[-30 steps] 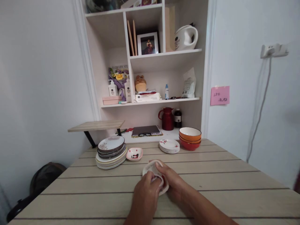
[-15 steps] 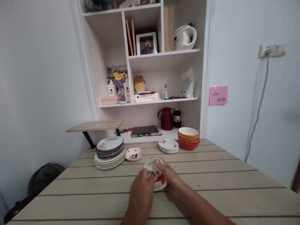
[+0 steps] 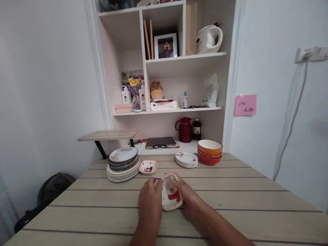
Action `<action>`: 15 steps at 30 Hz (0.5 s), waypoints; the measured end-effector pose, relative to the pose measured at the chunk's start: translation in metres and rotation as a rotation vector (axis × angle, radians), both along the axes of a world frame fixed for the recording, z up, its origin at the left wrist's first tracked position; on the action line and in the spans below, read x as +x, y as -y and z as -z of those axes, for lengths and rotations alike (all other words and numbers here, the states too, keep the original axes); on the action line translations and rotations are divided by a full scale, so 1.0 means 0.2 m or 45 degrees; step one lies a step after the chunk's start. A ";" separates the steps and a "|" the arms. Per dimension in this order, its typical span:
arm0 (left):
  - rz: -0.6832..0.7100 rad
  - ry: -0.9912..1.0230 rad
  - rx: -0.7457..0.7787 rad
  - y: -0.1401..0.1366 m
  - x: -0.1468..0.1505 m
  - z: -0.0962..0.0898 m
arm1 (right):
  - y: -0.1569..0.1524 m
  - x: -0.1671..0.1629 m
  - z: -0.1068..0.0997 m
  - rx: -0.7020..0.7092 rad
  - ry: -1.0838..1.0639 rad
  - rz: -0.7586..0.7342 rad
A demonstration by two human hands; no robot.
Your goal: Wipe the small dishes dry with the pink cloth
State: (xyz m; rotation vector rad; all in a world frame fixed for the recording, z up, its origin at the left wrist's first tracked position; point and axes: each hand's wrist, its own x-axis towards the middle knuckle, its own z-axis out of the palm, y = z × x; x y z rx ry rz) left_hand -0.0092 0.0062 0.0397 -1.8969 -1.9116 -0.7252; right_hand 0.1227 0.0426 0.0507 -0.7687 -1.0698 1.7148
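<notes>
My right hand (image 3: 186,190) is closed on the side of a small white dish (image 3: 169,202) with a pink rim and a red-scarf figure inside; the dish is tilted so its inside faces me. My left hand (image 3: 150,198) has its fingers curled over a pale, pink-edged rim (image 3: 158,178), which looks like a second small dish mostly hidden behind the hand. The two rims sit side by side, and I cannot tell whether they touch. A similar small dish (image 3: 148,166) with a dark and red figure lies just beyond my left hand.
At the left stands a tall pile of plates (image 3: 123,154). Farther back are a stack of small flowered plates (image 3: 186,158) and orange and red bowls (image 3: 210,153). A red jug (image 3: 185,130), closed laptop (image 3: 161,141) and glasses (image 3: 160,146) lie behind, under white shelves.
My left hand has drawn left with the pale rim, out from over the dish in my right hand, so more of its red figure shows. The camera view has shifted slightly.
</notes>
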 end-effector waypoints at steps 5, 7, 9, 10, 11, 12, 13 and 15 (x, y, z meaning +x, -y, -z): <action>0.259 -0.055 -0.172 0.05 0.02 -0.01 | -0.02 0.01 0.01 -0.047 -0.075 0.049; 0.391 -0.035 -0.203 0.08 0.03 0.00 | -0.02 0.02 0.01 -0.004 -0.068 0.034; 0.542 0.032 -0.205 0.09 0.03 0.00 | -0.02 0.02 0.01 0.066 -0.038 0.000; 0.610 0.082 -0.190 0.09 0.04 0.00 | -0.01 0.02 0.01 0.103 -0.025 -0.025; 0.656 0.135 -0.165 0.09 0.04 0.00 | -0.01 0.01 0.02 0.132 -0.014 -0.062; 0.674 0.183 -0.137 0.08 0.04 0.01 | -0.01 0.01 0.02 0.153 -0.014 -0.105; 0.659 0.226 -0.111 0.07 0.04 0.01 | -0.01 0.01 0.02 0.165 -0.025 -0.143; 0.576 0.306 -0.071 0.05 0.03 0.03 | 0.00 0.01 0.01 0.158 -0.060 -0.187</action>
